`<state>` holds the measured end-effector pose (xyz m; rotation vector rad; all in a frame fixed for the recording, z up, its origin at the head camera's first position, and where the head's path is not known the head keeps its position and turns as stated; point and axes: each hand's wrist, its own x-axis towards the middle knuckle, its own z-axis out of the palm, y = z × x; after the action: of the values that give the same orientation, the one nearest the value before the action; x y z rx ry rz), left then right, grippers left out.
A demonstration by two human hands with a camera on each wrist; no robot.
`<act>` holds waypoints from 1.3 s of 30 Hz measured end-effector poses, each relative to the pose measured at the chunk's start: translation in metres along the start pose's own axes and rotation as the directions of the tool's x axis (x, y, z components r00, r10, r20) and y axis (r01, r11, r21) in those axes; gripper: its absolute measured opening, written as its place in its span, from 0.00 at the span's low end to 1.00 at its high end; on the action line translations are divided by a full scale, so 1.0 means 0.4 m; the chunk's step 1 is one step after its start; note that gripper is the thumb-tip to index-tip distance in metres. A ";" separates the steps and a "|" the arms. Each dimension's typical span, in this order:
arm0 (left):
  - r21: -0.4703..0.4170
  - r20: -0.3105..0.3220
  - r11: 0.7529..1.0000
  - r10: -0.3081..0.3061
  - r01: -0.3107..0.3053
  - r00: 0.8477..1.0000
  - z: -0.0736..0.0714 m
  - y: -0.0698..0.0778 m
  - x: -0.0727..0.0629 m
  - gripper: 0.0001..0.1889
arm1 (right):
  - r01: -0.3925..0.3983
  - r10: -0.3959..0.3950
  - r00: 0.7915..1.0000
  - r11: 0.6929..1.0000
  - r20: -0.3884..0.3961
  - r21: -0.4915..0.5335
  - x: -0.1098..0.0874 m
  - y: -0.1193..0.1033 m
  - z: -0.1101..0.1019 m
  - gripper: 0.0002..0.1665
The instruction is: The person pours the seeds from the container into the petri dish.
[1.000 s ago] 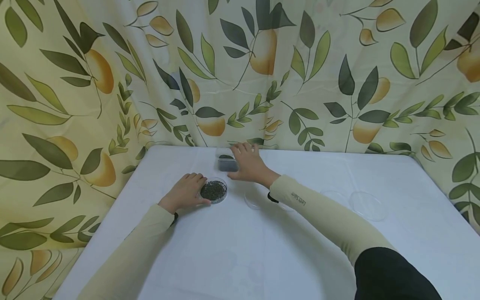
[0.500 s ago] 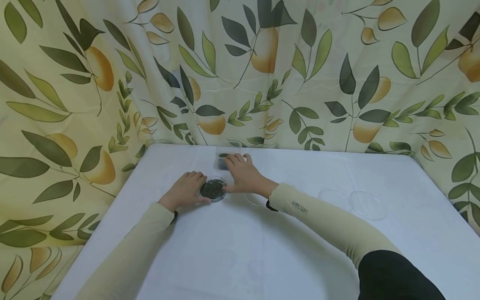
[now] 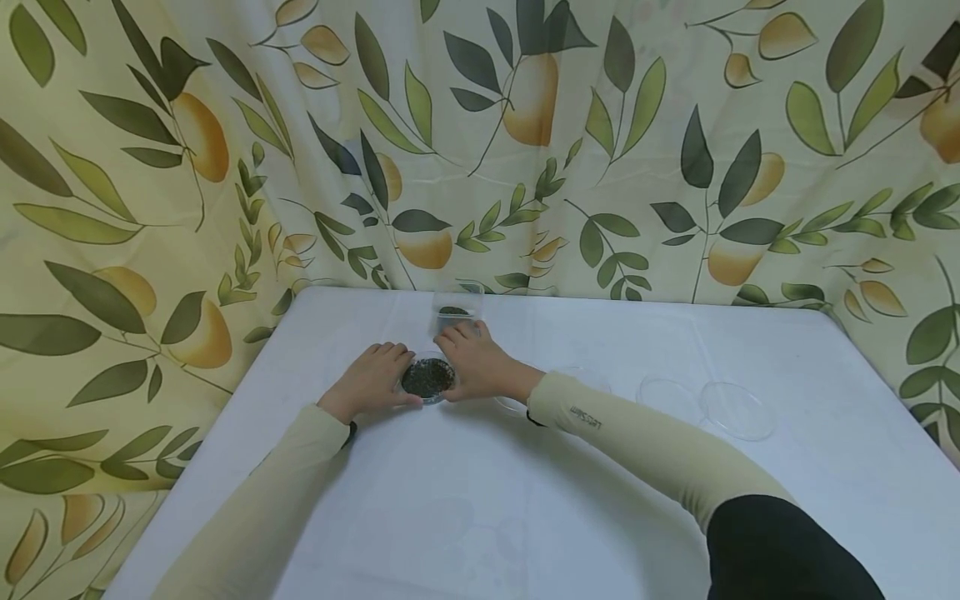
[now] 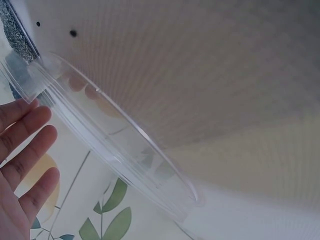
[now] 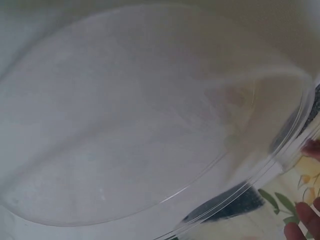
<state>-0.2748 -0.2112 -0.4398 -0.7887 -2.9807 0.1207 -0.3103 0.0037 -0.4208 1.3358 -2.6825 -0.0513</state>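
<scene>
A clear round petri dish (image 3: 428, 379), filled with dark, speckled granules, sits on the white worktop (image 3: 420, 517) between the person's two hands. The left hand (image 3: 367, 382) holds its left side, thumb at the near edge and fingers curved round the far edge, set about as wide as the dish. The right hand (image 3: 480, 362) is on the opposite side: its thumb lies at the near right rim, while its fingers reach past the far right edge. Whether those fingers grip the dish, I cannot tell. Just behind them stands a clear rectangular container (image 3: 455, 312) with more dark granules, partly hidden by the fingers. Faint clear round dishes (image 3: 738, 411) lie to the right, beneath and beyond the right sleeve (image 3: 645, 450). A leaf-and-fruit patterned curtain (image 3: 615, 233) hangs behind the worktop.
</scene>
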 end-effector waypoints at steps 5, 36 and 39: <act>-0.007 0.004 1.000 -0.003 0.003 1.000 -0.006 0.004 -0.001 0.45 | 0.015 -0.015 0.998 1.000 0.053 0.004 0.012 -0.001 0.001 0.51; 0.006 0.008 1.000 0.010 -0.010 1.000 0.002 -0.001 0.000 0.46 | 0.023 -0.031 0.981 0.999 0.192 0.045 0.036 0.000 0.004 0.49; 0.014 0.003 1.000 0.021 -0.021 1.000 0.003 -0.004 0.000 0.46 | -0.008 -0.006 0.975 0.998 0.221 0.063 0.036 -0.001 0.004 0.49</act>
<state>-0.2757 -0.2125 -0.4410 -0.8195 -2.9717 0.1436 -0.3187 -0.0081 -0.4208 1.4248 -2.8905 -0.1229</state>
